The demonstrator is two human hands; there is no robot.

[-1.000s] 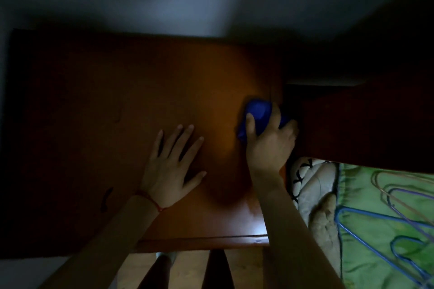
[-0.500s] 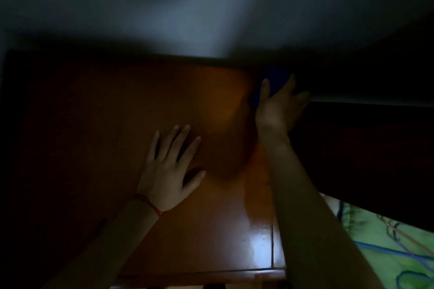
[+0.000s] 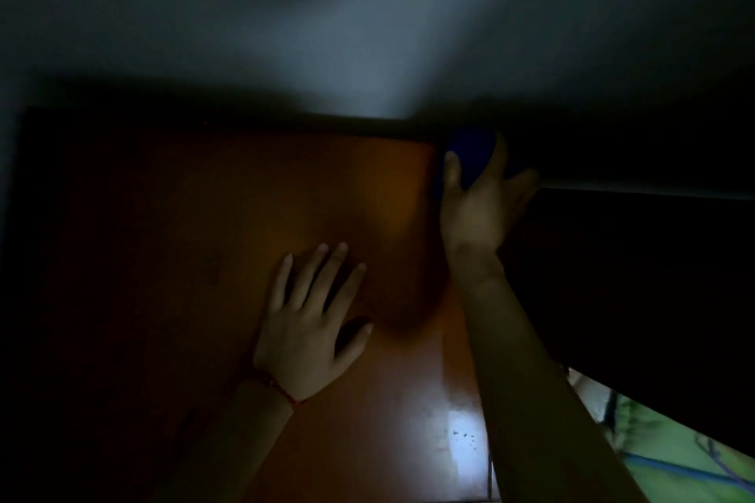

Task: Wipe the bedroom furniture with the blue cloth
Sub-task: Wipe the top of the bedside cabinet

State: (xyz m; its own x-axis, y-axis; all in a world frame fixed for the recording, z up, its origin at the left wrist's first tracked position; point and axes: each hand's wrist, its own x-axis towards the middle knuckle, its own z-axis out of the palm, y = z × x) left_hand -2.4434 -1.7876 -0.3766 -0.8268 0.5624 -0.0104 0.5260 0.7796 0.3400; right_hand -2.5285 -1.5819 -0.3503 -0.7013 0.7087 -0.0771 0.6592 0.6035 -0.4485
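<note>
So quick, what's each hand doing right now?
Left hand: open, flat on the wooden top, holding nothing.
Right hand: closed on the blue cloth.

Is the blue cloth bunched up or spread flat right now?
Bunched: the blue cloth shows as a rounded wad gripped in the right hand, at the wooden top's far edge.

Dim room: pale wall (image 3: pixel 286 12) behind, green bedding (image 3: pixel 670 457) lower right.

Glossy brown wooden top (image 3: pixel 228 241), left hand (image 3: pixel 306 331) flat on it, blue cloth (image 3: pixel 470 157) at far right corner
</note>
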